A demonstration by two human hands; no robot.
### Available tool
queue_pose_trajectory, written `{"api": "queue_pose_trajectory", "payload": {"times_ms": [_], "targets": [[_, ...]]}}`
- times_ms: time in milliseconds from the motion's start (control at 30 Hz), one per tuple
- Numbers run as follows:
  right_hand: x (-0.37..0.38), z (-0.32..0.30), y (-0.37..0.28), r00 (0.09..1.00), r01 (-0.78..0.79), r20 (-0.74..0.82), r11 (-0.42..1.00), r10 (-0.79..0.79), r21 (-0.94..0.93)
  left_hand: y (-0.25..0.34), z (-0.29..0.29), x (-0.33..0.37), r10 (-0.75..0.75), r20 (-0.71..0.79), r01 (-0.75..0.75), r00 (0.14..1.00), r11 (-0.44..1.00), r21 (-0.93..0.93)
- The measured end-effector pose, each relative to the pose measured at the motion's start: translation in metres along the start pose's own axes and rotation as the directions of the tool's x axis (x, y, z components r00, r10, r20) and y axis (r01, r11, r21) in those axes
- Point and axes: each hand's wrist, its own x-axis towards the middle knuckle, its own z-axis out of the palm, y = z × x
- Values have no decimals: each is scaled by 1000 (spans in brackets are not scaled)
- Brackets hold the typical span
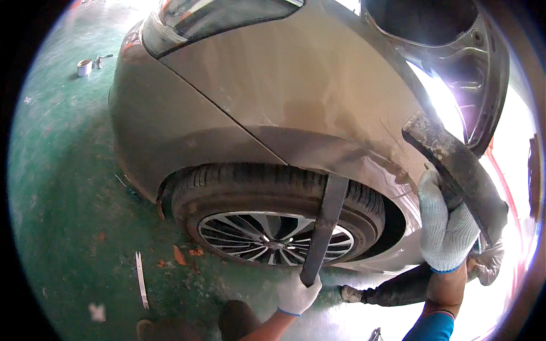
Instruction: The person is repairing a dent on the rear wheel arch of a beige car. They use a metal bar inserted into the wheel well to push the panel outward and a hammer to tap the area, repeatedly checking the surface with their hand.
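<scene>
Both of my hands wear white knit gloves. My left hand (pixel 298 292) is closed round the lower end of a flat dark metal bar (pixel 324 233). The bar slants up across the wheel (pixel 276 245), and its upper end meets the wheel arch edge above the tyre (pixel 250 190). My right hand (pixel 446 227) grips a thick, dark, slightly curved bar (pixel 455 170) with a worn, pale-flecked end. This bar is raised beside the fender (pixel 318 102), apart from the panel. Creases and scuffs show along the arch to the right of the flat bar.
An open car door (pixel 483 85) stands at the upper right. Another person's dark-clothed leg (pixel 395 288) stretches along the floor beneath my right arm. A pale forked strip (pixel 141 281) and dry leaves (pixel 180 255) lie on the green floor. A white pot (pixel 84 68) stands far left.
</scene>
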Motion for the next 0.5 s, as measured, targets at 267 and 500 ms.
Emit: {"api": "queue_pose_trajectory", "payload": {"times_ms": [267, 500], "targets": [[9, -2, -2, 999, 27, 39, 997, -25, -69, -4, 1, -1, 34, -9, -35, 999, 999, -15], [5, 4, 0, 995, -97, 27, 991, 100, -91, -5, 4, 0, 57, -11, -57, 998, 998, 19]]}}
